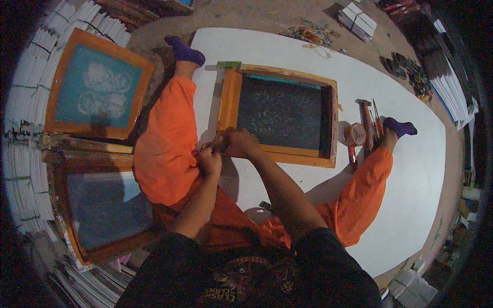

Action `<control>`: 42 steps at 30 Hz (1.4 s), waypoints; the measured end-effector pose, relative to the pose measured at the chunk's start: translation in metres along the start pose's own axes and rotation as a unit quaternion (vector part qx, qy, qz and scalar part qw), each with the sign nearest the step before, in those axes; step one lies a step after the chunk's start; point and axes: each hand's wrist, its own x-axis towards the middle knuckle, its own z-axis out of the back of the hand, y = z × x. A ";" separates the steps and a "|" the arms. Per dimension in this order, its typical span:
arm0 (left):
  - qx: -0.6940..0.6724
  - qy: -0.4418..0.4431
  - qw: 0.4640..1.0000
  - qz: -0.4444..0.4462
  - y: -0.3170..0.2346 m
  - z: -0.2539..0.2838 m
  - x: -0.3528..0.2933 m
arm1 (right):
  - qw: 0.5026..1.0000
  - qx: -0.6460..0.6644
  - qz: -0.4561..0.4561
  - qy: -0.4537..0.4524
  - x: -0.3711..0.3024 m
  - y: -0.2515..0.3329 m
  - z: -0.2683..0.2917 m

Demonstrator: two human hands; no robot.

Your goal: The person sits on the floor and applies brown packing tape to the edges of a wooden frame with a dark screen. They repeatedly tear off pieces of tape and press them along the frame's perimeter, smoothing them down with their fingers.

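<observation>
"Where's the screen (pixel 282 115)?"
"Lying on the white board (pixel 411 179), between the outstretched legs, its near-left corner at the hands."
"What room is there around its edges?"
"Board runs past the far edge and widely beyond the right leg (pixel 354 205). On the right, a strip of board, then the tape (pixel 355 134), hammer (pixel 366 123) and screwdrivers (pixel 379 126) near the foot. The left side is tighter: the left leg (pixel 169 143) is bent close by."
"And the hands?"
"The right hand (pixel 239 143) is at that corner, back upward, its forearm slanting in leftward from below. The left hand (pixel 209 159) is just outside the corner, beside the left leg, its forearm rising more steeply."
"Either grip holding something?"
"Fingers look bent inward on both, close together, but I can't tell whether either grip is closed on anything."
"Further left?"
"A teal screen (pixel 100 84), a grey screen (pixel 110 205) nearer the body, and paper stacks (pixel 31 179) behind."
</observation>
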 end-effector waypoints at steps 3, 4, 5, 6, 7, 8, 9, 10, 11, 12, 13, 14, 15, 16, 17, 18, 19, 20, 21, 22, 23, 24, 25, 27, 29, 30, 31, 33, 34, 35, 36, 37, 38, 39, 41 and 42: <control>0.010 0.010 0.999 0.043 -0.029 0.008 -0.003 | 1.000 0.016 -0.018 -0.010 -0.016 0.006 0.014; 0.005 -0.002 1.000 0.017 -0.036 0.008 -0.003 | 1.000 0.011 -0.011 -0.012 -0.010 -0.003 0.004; 0.000 -0.016 1.000 -0.007 -0.034 0.008 -0.003 | 1.000 0.007 0.000 -0.009 -0.006 -0.003 0.000; -0.005 -0.031 0.999 -0.033 -0.032 0.007 -0.002 | 0.999 0.010 0.035 -0.007 -0.001 -0.008 0.000; -0.010 -0.047 0.997 -0.058 -0.023 0.007 -0.001 | 0.997 0.014 0.073 -0.001 0.004 -0.006 0.007; -0.009 -0.046 0.997 -0.063 -0.024 0.009 0.001 | 0.998 0.025 0.060 -0.005 0.006 -0.009 0.016; -0.008 -0.044 0.997 -0.066 -0.025 0.012 -0.001 | 0.998 0.037 0.046 -0.007 0.004 -0.011 0.022; 0.001 -0.023 0.999 -0.047 -0.044 0.018 -0.001 | 0.998 0.057 -0.021 -0.017 0.000 -0.021 0.032; 0.011 -0.003 0.999 -0.030 -0.061 0.026 -0.001 | 0.997 0.054 -0.051 -0.009 0.000 -0.031 0.032; 0.002 0.020 1.000 -0.008 -0.073 0.032 0.000 | 0.996 0.049 -0.080 -0.001 -0.001 -0.040 0.033; -0.006 0.042 0.999 0.014 -0.084 0.037 0.001 | 0.997 0.020 -0.071 0.025 0.000 -0.044 0.031; -0.015 0.065 0.997 0.036 -0.089 0.039 0.002 | 0.998 0.001 -0.056 0.042 -0.001 -0.048 0.028; -0.016 0.056 0.998 0.032 -0.086 0.036 0.002 | 0.997 -0.017 -0.040 0.059 -0.002 -0.052 0.025; -0.013 0.037 0.999 0.038 -0.071 0.038 0.000 | 0.997 -0.027 -0.005 0.078 -0.014 -0.017 0.041; -0.013 0.024 0.999 0.038 -0.065 0.037 -0.001 | 0.995 -0.037 0.023 0.090 -0.023 0.001 0.052; -0.023 0.032 0.999 0.031 -0.066 0.035 0.000 | 0.996 -0.049 0.032 0.069 -0.023 -0.001 0.052; -0.032 0.039 0.998 0.025 -0.066 0.035 0.001 | 0.996 -0.061 0.044 0.050 -0.019 -0.005 0.048; -0.040 0.047 0.998 0.020 -0.067 0.034 0.002 | 0.995 -0.072 0.054 0.032 -0.014 -0.012 0.043; -0.027 0.044 0.998 0.026 -0.068 0.032 0.001 | 0.996 -0.068 0.018 0.061 -0.003 -0.026 0.037; -0.016 0.041 0.999 0.031 -0.071 0.028 0.001 | 0.994 -0.065 -0.019 0.088 0.013 -0.047 0.032; -0.004 0.037 0.999 0.039 -0.071 0.025 0.001 | 0.993 -0.067 -0.021 0.096 0.017 -0.050 0.028; -0.004 0.038 0.998 0.040 -0.070 0.025 0.002 | 0.992 -0.067 -0.023 0.103 0.019 -0.054 0.025; -0.003 0.039 0.998 0.045 -0.066 0.025 0.000 | 0.993 -0.072 0.008 0.092 0.011 -0.046 0.014; -0.014 0.035 0.997 0.063 -0.049 0.020 -0.001 | 0.997 -0.054 0.037 0.049 0.004 -0.032 0.010; -0.036 0.025 0.995 0.091 -0.024 0.009 0.001 | 0.999 -0.011 0.035 -0.013 0.002 -0.020 0.013; 0.000 0.019 0.998 0.068 -0.021 0.008 -0.002 | 0.999 -0.019 0.048 -0.017 0.002 -0.019 0.011; 0.035 0.020 0.998 0.039 -0.035 0.012 -0.003 | 0.998 -0.025 0.053 -0.025 0.003 -0.028 0.010; 0.069 0.017 0.997 0.010 -0.053 0.018 -0.004 | 0.999 0.009 0.039 -0.012 0.008 -0.042 -0.003; 0.066 0.019 0.998 0.007 -0.059 0.019 -0.003 | 0.999 0.048 0.014 0.005 0.012 -0.053 -0.017; 0.064 0.018 0.998 0.011 -0.058 0.020 -0.005 | 0.996 0.087 -0.007 0.029 0.011 -0.051 -0.018; 0.040 0.017 0.999 0.020 -0.050 0.017 -0.003 | 0.997 0.061 -0.047 0.033 0.009 -0.054 -0.015; 0.019 0.009 0.999 0.038 -0.028 0.015 -0.003 | 0.995 0.033 -0.079 0.044 0.003 -0.037 -0.001; -0.006 0.015 0.999 0.043 -0.040 0.014 0.000 | 0.991 0.010 -0.126 0.044 -0.008 -0.038 0.011; -0.029 0.085 0.996 0.023 -0.049 0.020 0.002 | 0.991 -0.016 -0.135 0.007 -0.011 -0.065 -0.001; -0.006 0.078 0.996 0.048 -0.037 0.026 0.006 | 0.996 -0.035 -0.087 0.001 -0.050 -0.062 0.027; 0.007 0.073 0.996 0.042 -0.034 0.025 0.004 | 0.995 -0.034 -0.088 -0.013 -0.058 -0.090 0.022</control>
